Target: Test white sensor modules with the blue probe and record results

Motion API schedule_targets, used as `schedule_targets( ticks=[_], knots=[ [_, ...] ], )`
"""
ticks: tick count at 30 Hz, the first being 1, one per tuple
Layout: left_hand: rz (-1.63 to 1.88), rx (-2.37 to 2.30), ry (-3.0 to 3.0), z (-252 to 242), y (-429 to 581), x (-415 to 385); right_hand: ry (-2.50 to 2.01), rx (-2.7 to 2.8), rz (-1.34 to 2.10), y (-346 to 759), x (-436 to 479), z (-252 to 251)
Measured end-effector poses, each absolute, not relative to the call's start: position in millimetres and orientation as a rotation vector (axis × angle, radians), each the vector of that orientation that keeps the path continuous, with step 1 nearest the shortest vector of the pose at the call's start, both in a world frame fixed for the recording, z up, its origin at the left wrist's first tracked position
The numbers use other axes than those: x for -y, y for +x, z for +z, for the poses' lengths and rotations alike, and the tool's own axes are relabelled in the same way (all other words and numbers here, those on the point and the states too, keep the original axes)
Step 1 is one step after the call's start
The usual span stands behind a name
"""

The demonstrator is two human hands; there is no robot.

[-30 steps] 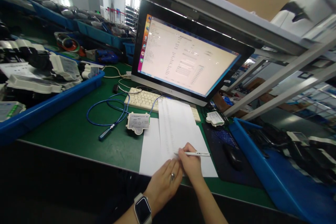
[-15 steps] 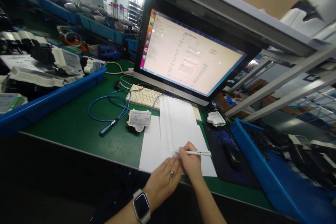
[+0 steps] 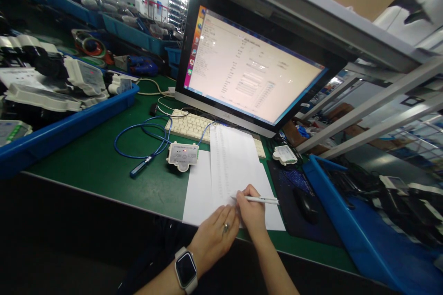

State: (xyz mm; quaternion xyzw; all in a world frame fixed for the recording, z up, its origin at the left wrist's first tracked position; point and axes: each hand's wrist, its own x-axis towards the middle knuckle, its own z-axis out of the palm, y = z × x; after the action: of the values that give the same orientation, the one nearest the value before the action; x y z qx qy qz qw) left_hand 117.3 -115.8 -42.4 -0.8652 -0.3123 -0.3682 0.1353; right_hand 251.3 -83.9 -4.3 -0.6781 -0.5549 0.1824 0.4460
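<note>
Big screen (image 3: 256,73) up at twelve, the paper (image 3: 235,161) in front of it at six. Left hand (image 3: 214,234) lies flat over the paper's seven o'clock edge, fingers together, gripping nothing; at five, the right hand (image 3: 252,209) pinches the pen (image 3: 262,200), tail to three. Danger: should that flat hand ease off, the paper could skid, spoiling a stroke.

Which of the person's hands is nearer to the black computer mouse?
Right. The right hand, gripping a white pen, is to the left of the black computer mouse; the left hand lies farther left, beyond the right hand.
</note>
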Motion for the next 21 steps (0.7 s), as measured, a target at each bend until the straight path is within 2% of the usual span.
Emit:
schedule_targets(
  ticks=[21],
  knots=[
    [-0.973, 0.897, -2.531, -47.6, 118.1, 116.6, -1.661, 1.341, 0.421, 250.4, 83.7, -3.0]
  ],
)
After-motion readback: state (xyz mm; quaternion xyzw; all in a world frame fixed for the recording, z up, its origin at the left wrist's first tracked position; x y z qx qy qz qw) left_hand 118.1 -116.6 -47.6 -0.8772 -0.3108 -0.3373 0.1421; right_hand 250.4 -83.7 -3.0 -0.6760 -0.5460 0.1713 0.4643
